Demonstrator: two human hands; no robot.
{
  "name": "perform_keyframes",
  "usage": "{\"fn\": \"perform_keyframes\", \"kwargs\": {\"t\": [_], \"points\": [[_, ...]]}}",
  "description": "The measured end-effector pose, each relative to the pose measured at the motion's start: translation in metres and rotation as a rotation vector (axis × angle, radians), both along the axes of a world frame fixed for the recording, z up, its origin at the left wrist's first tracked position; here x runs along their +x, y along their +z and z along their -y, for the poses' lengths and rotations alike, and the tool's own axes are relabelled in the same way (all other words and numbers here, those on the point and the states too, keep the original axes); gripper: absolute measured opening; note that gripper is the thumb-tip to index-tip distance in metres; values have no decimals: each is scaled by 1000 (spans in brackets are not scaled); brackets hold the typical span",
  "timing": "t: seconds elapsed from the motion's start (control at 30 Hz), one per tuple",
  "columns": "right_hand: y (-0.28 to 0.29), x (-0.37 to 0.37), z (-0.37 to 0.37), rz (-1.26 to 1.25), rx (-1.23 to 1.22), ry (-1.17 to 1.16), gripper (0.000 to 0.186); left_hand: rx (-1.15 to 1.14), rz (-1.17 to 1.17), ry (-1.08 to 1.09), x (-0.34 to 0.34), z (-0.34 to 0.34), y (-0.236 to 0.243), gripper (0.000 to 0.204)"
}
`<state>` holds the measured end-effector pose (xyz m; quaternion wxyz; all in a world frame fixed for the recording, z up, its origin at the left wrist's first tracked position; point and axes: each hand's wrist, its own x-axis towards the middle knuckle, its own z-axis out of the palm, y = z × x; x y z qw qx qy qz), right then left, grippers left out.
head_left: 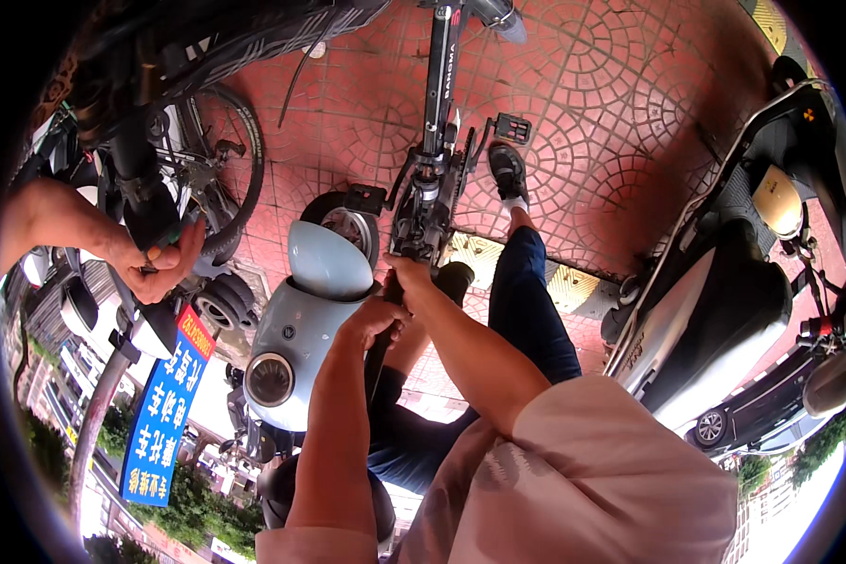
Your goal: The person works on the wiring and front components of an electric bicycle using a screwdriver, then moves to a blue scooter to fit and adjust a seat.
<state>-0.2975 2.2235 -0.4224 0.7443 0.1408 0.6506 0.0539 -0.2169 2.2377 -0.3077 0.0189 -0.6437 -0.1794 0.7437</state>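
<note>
A black bicycle frame [434, 103] runs from the top centre down to its crank area [421, 221], with a black pedal [513, 126] to its right. My right hand [410, 274] is closed on the lower end of that frame. Just below and to the left, my left hand [374, 321] is wrapped around a black tube [378, 362] that leads down from the frame. My foot in a black shoe [509, 173] and white sock stands on the red paving beside the pedal. What my fingertips touch is hidden.
A pale blue scooter [296, 329] stands close on the left. A silver scooter [714, 320] is on the right. Another person's hand [158, 265] grips a black part of a second bicycle [218, 150]. A blue sign [164, 414] hangs at lower left. Patterned red paving [611, 113] lies beyond.
</note>
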Motion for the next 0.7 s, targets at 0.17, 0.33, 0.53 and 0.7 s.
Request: {"fn": "perform_keyframes", "kwargs": {"t": [0.17, 0.33, 0.53, 0.7], "points": [[-18, -17, -15, 410, 201, -718, 22, -74, 481, -1042, -42, 33, -4, 38], [-46, -13, -24, 644, 203, -802, 21, -251, 606, -995, -38, 19, -9, 30], [-17, 15, -10, -256, -18, 320, 16, -32, 50, 117, -10, -18, -11, 13], [-29, -17, -29, 257, 118, -267, 17, 18, 84, -22, 1, -6, -9, 16]]}}
